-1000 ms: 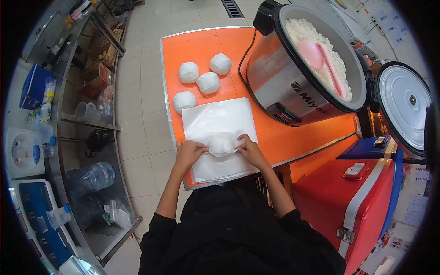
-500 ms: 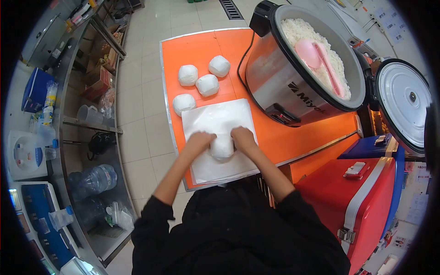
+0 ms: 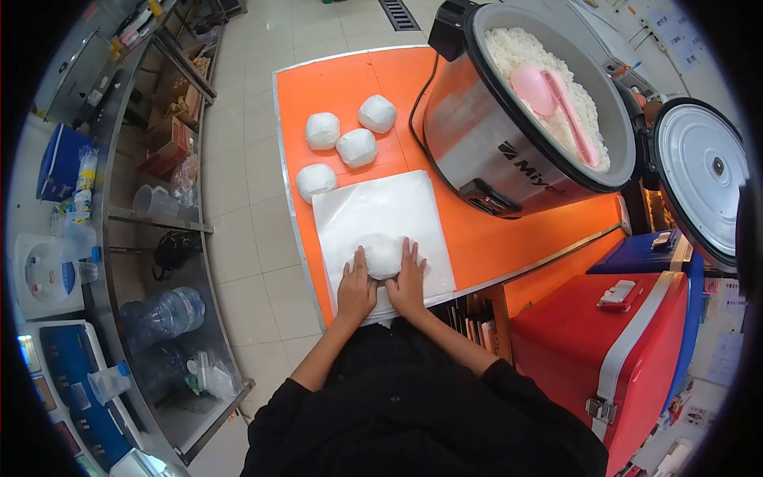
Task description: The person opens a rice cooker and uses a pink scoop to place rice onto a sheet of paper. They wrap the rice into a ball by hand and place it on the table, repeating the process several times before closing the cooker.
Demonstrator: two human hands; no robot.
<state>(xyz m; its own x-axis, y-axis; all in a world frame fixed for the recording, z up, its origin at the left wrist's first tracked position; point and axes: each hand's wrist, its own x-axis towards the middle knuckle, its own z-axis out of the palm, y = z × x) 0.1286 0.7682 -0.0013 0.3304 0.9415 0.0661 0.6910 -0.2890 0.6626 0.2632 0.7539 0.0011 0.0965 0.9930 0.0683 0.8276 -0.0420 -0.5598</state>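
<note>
A paper-wrapped white bundle (image 3: 382,257) rests on a stack of white paper sheets (image 3: 377,203) at the front of the orange table. My left hand (image 3: 357,286) lies against the bundle's left side, fingers extended forward. Against its right side is my right hand (image 3: 408,284), its fingers also stretched out. Both hands touch the bundle, which sits between them. Several similar white wrapped bundles (image 3: 357,149) stand on the orange surface beyond the stack.
A large rice cooker (image 3: 485,135) full of white rice (image 3: 517,52), with a pink scoop (image 3: 535,90) in it, stands at the right. Its lid (image 3: 703,176) hangs open. A red cooler (image 3: 596,334) is at the lower right, metal shelving (image 3: 159,213) at the left.
Both hands have moved from the far sides of the bundle down to its near sides, and their bent fingers have straightened. The wrapping around the bundle now looks wider.
</note>
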